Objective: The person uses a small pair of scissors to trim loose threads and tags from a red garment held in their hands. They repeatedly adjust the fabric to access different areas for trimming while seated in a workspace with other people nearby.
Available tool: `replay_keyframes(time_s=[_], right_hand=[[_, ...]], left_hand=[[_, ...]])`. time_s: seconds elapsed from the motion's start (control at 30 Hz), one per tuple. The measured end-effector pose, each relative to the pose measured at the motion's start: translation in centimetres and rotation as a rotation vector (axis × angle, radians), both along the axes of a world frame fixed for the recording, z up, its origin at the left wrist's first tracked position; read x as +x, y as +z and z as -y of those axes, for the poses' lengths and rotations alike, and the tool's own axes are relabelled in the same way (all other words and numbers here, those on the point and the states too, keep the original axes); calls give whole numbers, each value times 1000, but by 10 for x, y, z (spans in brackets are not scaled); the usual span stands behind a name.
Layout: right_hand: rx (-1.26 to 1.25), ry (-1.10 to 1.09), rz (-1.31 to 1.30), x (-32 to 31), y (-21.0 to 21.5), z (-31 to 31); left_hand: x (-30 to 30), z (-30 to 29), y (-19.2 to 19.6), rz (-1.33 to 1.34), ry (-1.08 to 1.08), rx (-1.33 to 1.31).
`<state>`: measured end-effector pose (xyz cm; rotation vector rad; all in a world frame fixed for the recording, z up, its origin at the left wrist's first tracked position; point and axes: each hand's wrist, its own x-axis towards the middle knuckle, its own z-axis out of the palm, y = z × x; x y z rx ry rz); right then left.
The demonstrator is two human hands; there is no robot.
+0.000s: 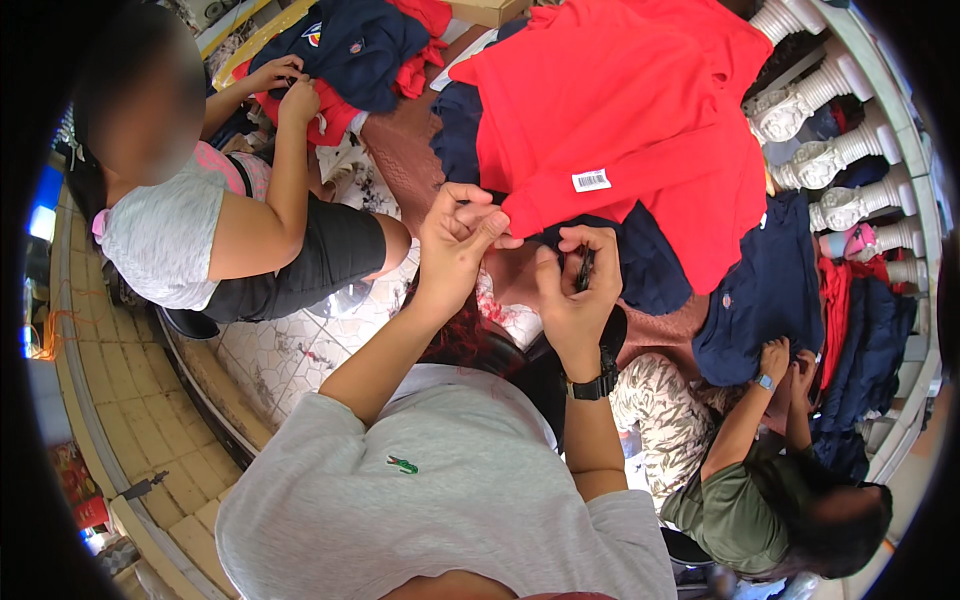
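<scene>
A red long-sleeved garment [620, 90] is spread out in front of me, one sleeve reaching toward my hands. A white barcode label [591, 180] sits on that sleeve. My left hand [458, 245] is closed, its thumb and fingers pinching the sleeve's end. Close by on the right, my right hand [580, 290] curls around a small black tool [585, 268]. Mostly hidden by the fingers, the tool's exact kind does not show. A black watch [594, 380] is on my right wrist.
Dark blue garments [655, 265] lie under the red one on a brown cloth [405, 150]. At left, a co-worker's hands [290, 85] handle dark blue and red clothes; at lower right, another co-worker's hands [785, 370] touch a navy garment [762, 290]. White balusters [825, 95] line the right side.
</scene>
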<state>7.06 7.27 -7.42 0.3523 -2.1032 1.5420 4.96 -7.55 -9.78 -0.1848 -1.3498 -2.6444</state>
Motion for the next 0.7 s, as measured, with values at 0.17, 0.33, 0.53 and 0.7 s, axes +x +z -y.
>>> replay_keyframes(time_s=[0.17,0.33,0.53,0.7], right_hand=[[253,-26,-96,-4,9,3],[304,-101,-162,-13,2,7],[330,-117,-49,-21,2,17],[-129,255,364,-5,26,14]], left_hand=[[-10,15,-11,238,-355,142],[-15,11,-2,-18,-110,-70],[-22,13,7,-25,-92,-95],[-17,22,26,53,-187,8]])
